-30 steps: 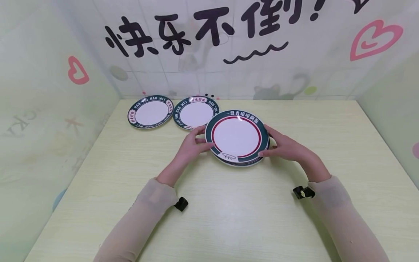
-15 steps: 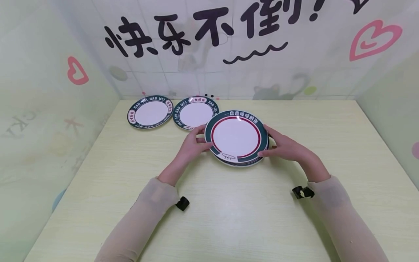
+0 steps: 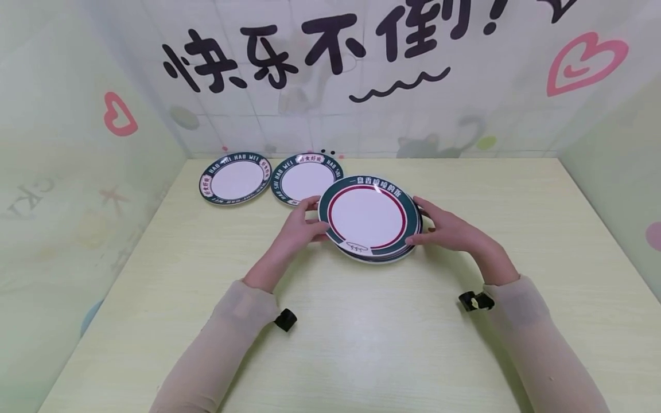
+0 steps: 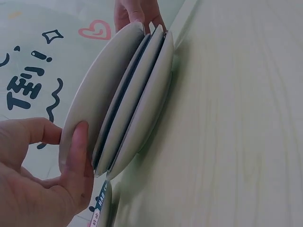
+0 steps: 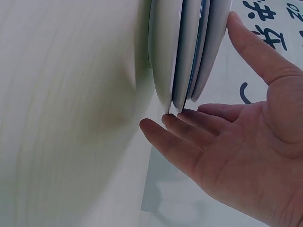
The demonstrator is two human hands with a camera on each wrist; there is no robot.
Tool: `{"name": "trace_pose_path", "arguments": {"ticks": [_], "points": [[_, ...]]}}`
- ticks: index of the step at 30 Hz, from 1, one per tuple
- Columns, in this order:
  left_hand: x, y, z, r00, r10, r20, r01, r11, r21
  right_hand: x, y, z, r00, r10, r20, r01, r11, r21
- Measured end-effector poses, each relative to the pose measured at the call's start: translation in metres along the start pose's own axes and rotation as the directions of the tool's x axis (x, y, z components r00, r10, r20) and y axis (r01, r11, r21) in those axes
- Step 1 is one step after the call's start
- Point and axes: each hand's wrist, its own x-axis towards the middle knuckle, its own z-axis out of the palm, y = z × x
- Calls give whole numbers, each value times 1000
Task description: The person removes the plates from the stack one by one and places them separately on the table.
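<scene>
Your left hand [image 3: 298, 226] is pinching the rim of the top plate [image 3: 368, 214], your right hand [image 3: 450, 229] is touching opposite rims with loosely extended fingers, the plate stack [image 4: 141, 123] is lying between, and two smaller plates [image 3: 237, 179] [image 3: 306, 176] are resting beyond, nearer the left.

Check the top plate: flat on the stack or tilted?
Tilted: in the left wrist view, the gap between the top plate and the stack below widens toward the left hand.
</scene>
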Motion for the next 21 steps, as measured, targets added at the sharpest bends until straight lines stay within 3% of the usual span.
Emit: {"name": "trace_pose_path", "arguments": {"ticks": [9,15,21], "points": [[-3,1,-12,1000,-24,-1,24,997,-76,1,3,1,999,-21,-29,20,999,-28],[-8,3,-24,1000,-2,-8,1,994,-109,1,6,3,996,-64,-57,61,997,-55],[-13,7,-37,1000,-6,-28,2,990,-140,1,3,6,995,-55,-88,47,995,-92]]}}
